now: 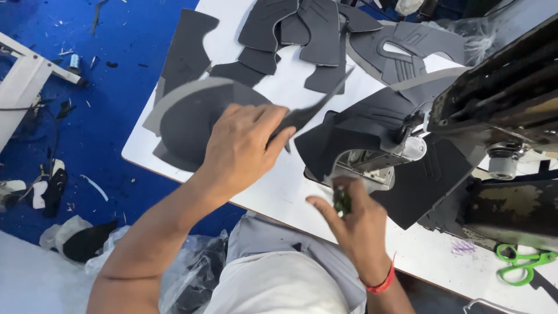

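Observation:
My left hand (pixel 244 148) pinches a thin dark grey cut piece (pixel 311 110) and lifts it off the white table (pixel 273 192), above a stack of similar dark pieces (pixel 186 116). My right hand (pixel 354 224), with a red band at the wrist, holds a small green tool (pixel 342 200) near the front of a sewing machine (pixel 500 99). A large dark shoe-upper panel (pixel 378 128) lies at the machine's metal post (pixel 378 160), between my two hands.
More dark cut pieces (pixel 308 29) are spread over the far part of the table. Green-handled scissors (pixel 520 264) lie at the right table edge. Left of the table are a blue floor (pixel 87 116) with scraps, a white frame (pixel 23 75) and plastic bags (pixel 192 273).

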